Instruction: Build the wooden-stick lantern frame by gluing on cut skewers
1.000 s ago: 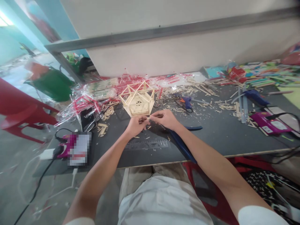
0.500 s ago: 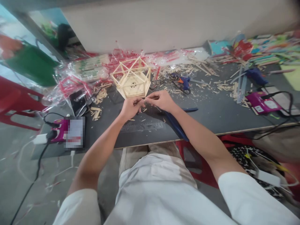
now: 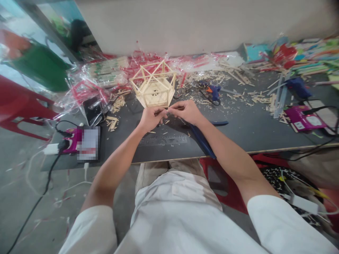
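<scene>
A hexagonal frame of thin pale wooden sticks (image 3: 153, 90) stands on the dark table, crossed sticks rising around its flat base. Close against its front edge, my left hand (image 3: 152, 118) is closed in a pinch. Its fingertips meet those of my right hand (image 3: 188, 111), which is pinched too. Whatever is between the fingers is too small to make out. Beneath my right wrist lies a tool with blue handles (image 3: 202, 141), its head hidden. A clear ruler (image 3: 165, 140) lies flat in front of my hands.
Stick offcuts (image 3: 112, 123) litter the table. Behind are a blue glue gun (image 3: 214, 92), plastic wrappers (image 3: 90, 79) and, further right, another blue glue gun (image 3: 299, 87). Purple power boxes (image 3: 304, 119) with cords stand at both ends. A phone (image 3: 88, 144) lies near the left edge.
The whole view has shifted slightly, so everything on the table appears a little further right and higher. Both hands keep their pinch at the front of the stick frame.
</scene>
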